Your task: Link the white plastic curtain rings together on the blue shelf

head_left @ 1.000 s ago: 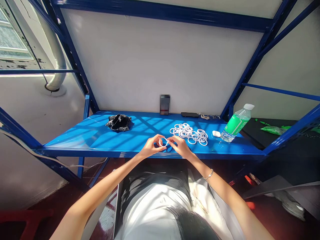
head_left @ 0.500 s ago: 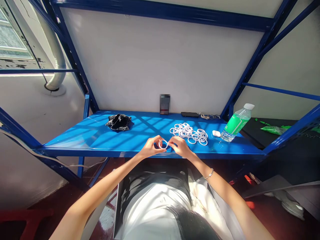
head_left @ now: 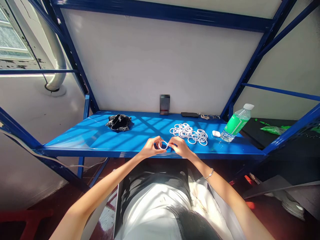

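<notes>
My left hand (head_left: 150,148) and my right hand (head_left: 180,147) meet over the front edge of the blue shelf (head_left: 87,136). Between them they pinch one small white ring (head_left: 163,145), each hand gripping a side of it with thumb and fingers closed. A heap of several loose white rings (head_left: 190,133) lies on the shelf just behind and to the right of my right hand. A thin bracelet circles my right wrist.
A crumpled black bag (head_left: 119,122) lies at the shelf's left back. A small dark box (head_left: 164,104), a dark phone (head_left: 190,114) and a cable sit by the wall. A white case (head_left: 216,133) and a green-labelled bottle (head_left: 236,123) stand right. Blue uprights frame both sides.
Both hands have kept their pinch on the ring and shifted only slightly, drawing a little closer together over the shelf's front edge.
</notes>
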Demonstrator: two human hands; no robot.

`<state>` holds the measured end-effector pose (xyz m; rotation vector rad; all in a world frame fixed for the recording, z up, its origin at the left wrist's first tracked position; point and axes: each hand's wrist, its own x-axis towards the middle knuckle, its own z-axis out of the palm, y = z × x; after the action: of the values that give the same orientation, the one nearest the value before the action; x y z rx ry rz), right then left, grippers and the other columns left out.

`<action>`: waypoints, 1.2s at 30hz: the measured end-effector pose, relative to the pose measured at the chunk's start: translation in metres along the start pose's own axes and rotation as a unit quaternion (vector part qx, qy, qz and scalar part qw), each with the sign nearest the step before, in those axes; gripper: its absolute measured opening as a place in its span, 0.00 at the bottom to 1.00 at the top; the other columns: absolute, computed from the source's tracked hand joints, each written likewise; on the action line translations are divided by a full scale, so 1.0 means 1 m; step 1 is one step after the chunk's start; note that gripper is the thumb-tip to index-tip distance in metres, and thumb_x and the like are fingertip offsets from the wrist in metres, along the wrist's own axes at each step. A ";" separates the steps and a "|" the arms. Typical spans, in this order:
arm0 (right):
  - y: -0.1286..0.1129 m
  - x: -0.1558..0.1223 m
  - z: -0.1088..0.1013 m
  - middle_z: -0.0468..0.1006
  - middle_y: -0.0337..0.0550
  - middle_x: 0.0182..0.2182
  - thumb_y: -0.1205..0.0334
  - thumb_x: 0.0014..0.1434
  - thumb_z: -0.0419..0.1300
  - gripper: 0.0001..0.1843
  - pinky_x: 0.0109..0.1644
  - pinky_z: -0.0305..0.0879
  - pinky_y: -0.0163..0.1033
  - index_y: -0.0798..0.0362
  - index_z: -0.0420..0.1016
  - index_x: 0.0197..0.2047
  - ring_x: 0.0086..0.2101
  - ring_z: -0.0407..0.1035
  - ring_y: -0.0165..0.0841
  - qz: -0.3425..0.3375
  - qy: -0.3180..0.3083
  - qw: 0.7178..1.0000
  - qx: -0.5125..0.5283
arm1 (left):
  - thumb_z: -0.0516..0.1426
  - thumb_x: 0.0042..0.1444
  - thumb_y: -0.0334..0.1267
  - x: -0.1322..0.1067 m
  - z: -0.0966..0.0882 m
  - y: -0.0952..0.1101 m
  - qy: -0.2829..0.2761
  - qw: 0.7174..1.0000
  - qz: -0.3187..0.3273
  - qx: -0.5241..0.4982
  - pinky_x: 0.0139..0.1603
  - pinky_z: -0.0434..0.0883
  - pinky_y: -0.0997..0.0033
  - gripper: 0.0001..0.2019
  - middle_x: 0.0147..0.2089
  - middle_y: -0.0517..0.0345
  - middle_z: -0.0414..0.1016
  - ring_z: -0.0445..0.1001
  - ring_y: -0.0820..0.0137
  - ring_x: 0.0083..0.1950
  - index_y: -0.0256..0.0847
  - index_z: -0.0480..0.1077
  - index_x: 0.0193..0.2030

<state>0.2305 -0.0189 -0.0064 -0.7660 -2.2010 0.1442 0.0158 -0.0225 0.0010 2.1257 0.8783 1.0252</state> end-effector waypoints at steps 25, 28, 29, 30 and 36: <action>0.016 -0.002 0.014 0.72 0.54 0.55 0.60 0.65 0.47 0.18 0.67 0.41 0.60 0.57 0.74 0.50 0.60 0.57 0.47 0.213 -0.035 0.934 -0.284 | 0.52 0.61 0.47 0.001 -0.048 -0.059 0.113 0.899 -0.104 0.410 0.53 0.65 0.54 0.22 0.57 0.41 0.65 0.61 0.51 0.60 0.39 0.62 0.58; 0.017 -0.003 0.016 0.75 0.51 0.52 0.62 0.65 0.46 0.18 0.67 0.41 0.61 0.55 0.75 0.48 0.57 0.60 0.46 0.209 -0.023 0.938 -0.277 | 0.50 0.63 0.46 0.000 -0.045 -0.068 0.096 0.896 -0.108 0.420 0.55 0.65 0.54 0.23 0.58 0.42 0.65 0.62 0.53 0.60 0.38 0.59 0.61; 0.018 -0.003 0.016 0.75 0.51 0.51 0.63 0.65 0.46 0.18 0.66 0.42 0.61 0.55 0.75 0.47 0.56 0.61 0.46 0.208 -0.016 0.938 -0.275 | 0.50 0.63 0.45 0.000 -0.044 -0.069 0.098 0.894 -0.101 0.424 0.54 0.65 0.55 0.23 0.58 0.42 0.65 0.62 0.53 0.60 0.37 0.59 0.61; 0.019 -0.003 0.017 0.76 0.51 0.50 0.64 0.65 0.45 0.18 0.66 0.42 0.61 0.55 0.75 0.47 0.55 0.62 0.46 0.207 -0.008 0.939 -0.275 | 0.51 0.63 0.45 0.000 -0.043 -0.070 0.102 0.893 -0.095 0.428 0.54 0.65 0.55 0.23 0.58 0.41 0.65 0.62 0.53 0.59 0.36 0.58 0.62; 0.022 -0.006 0.015 0.74 0.53 0.51 0.63 0.66 0.45 0.19 0.59 0.59 0.57 0.55 0.73 0.52 0.54 0.63 0.45 0.143 0.025 0.961 -0.236 | 0.50 0.63 0.43 0.000 -0.041 -0.066 0.116 0.890 -0.052 0.438 0.50 0.68 0.56 0.23 0.57 0.39 0.65 0.63 0.52 0.58 0.35 0.58 0.62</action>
<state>0.2334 -0.0020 -0.0280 -1.3346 -2.0860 -0.2665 -0.0376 0.0262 -0.0273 2.6390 1.8183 0.9292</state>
